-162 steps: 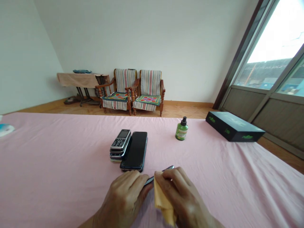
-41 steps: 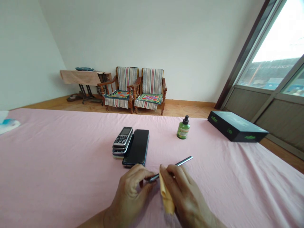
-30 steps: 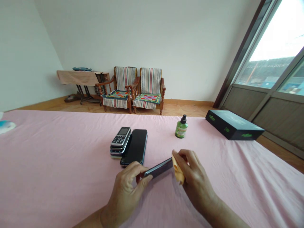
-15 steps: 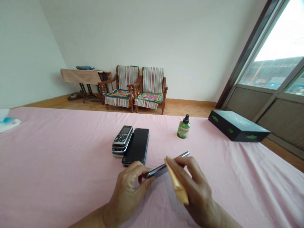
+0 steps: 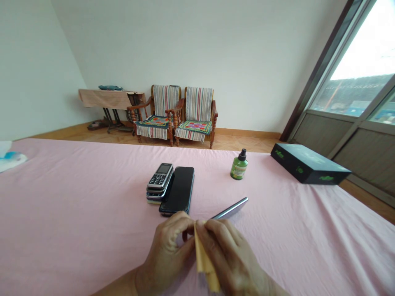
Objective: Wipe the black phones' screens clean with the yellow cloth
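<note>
My left hand (image 5: 166, 250) grips the lower end of a slim smartphone (image 5: 231, 208), which lies nearly edge-on and points up to the right. My right hand (image 5: 228, 259) pinches a yellow cleaning cloth (image 5: 203, 259) against the phone, and the fingers of both hands hide its middle. Just beyond my left hand lies a black smartphone (image 5: 179, 191), face up and close beside a small stack of keypad phones (image 5: 159, 183). A green spray bottle (image 5: 239, 165) stands further back.
Everything lies on a pink sheet (image 5: 77, 205). A black box with green print (image 5: 308, 164) sits at the far right, with a white and blue item (image 5: 9, 160) at the left edge. Beyond are two wooden armchairs (image 5: 160, 123), a draped table (image 5: 108, 98) and a window (image 5: 354, 94).
My right hand has moved left and down along the phone, bringing the cloth close to my left hand. The two hands now nearly touch, and the phones on the sheet have not moved.
</note>
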`<state>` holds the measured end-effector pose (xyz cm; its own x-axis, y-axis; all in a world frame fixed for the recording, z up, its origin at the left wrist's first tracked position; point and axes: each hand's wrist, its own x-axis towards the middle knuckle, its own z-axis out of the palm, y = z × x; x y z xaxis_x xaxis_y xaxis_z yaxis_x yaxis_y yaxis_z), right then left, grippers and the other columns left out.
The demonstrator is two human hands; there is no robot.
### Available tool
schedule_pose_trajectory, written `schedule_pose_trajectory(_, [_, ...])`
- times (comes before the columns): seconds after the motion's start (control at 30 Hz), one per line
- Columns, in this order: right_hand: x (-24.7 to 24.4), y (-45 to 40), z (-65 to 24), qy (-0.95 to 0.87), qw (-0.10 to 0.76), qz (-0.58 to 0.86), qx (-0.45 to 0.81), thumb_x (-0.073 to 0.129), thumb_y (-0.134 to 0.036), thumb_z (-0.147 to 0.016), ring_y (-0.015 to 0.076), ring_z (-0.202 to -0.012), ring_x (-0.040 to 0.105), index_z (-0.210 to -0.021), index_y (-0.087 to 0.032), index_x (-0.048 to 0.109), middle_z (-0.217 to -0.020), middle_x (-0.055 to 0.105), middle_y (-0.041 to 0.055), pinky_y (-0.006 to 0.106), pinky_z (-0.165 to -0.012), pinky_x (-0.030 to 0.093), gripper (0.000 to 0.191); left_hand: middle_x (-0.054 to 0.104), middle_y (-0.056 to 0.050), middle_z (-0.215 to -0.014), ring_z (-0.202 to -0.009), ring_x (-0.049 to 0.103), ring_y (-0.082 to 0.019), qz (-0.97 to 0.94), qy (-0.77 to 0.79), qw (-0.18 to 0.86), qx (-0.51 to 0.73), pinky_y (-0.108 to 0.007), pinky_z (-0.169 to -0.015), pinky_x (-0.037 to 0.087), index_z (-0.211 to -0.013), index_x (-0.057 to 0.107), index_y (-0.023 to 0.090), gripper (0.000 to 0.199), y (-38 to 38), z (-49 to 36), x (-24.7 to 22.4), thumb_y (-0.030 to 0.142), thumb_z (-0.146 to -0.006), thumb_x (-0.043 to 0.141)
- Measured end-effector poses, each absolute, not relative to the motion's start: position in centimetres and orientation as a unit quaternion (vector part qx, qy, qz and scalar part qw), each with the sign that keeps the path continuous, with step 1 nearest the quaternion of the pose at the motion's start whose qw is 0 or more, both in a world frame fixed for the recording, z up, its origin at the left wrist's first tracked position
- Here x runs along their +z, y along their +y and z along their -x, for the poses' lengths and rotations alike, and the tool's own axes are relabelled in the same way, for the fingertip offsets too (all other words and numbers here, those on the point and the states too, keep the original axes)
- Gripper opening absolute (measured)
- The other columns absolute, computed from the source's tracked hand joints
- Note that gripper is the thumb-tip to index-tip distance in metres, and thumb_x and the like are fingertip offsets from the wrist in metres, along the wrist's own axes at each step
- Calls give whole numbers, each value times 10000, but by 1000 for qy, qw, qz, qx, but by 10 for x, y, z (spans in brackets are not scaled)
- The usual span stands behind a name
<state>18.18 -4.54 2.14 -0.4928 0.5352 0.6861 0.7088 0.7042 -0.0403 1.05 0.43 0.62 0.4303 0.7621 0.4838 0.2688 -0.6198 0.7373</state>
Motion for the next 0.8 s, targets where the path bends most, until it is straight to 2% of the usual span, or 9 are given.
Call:
schedule_pose_trajectory(0.17, [6, -39, -205, -813, 381, 427, -111, 359, -62, -944, 235, -917, 526, -1324, -66, 459, -1043, 547, 158, 346, -736, 548, 393, 581, -8, -686, -627, 567, -148, -803, 325, 270, 420, -218, -580, 423, -847, 688, 181, 107, 8, -9, 3, 252, -884, 618])
schedule_pose_trajectory(0.3, [-2, -28, -223, -775, 408, 473, -99, 436, -26, -873, 239, -890, 508, -1331, -138, 467, -1025, 502, 128, 367, -693, 536, 472, 563, 2, -654, -599, 562, -140, -807, 337, 243, 421, -213, -568, 420, -791, 674, 172, 111, 9, -9, 4, 209, -870, 606])
schedule_pose_trajectory(0.47, [-7, -15, -239, -725, 455, 507, -101, 493, 7, -790, 221, -865, 522, -1259, -169, 556, -998, 495, 101, 363, -695, 517, 505, 549, 3, -626, -575, 554, -136, -807, 349, 224, 421, -212, -552, 416, -726, 643, 158, 160, 10, -8, 5, 226, -863, 595])
schedule_pose_trajectory(0.63, [-8, -10, -241, -631, 527, 566, -51, 513, -72, -797, 168, -769, 564, -1116, -193, 669, -920, 527, 59, 281, -625, 498, 375, 556, 0, -622, -567, 557, -134, -805, 359, 223, 417, -209, -546, 421, -709, 626, 160, 186, 10, -9, 6, 246, -865, 575])
schedule_pose_trajectory(0.73, [-2, -10, -237, -572, 551, 608, 19, 551, -184, -796, 163, -705, 578, -946, -166, 709, -858, 557, 52, 253, -556, 487, 219, 556, -3, -627, -567, 557, -134, -806, 364, 220, 412, -210, -548, 427, -705, 619, 160, 195, 10, -9, 6, 253, -869, 568])
schedule_pose_trajectory(0.8, [2, -10, -234, -534, 562, 624, 93, 557, -255, -791, 155, -631, 570, -799, -151, 681, -802, 559, 47, 243, -490, 472, 162, 555, -4, -628, -566, 555, -135, -807, 366, 217, 410, -212, -548, 427, -705, 616, 160, 200, 11, -8, 6, 258, -871, 566])
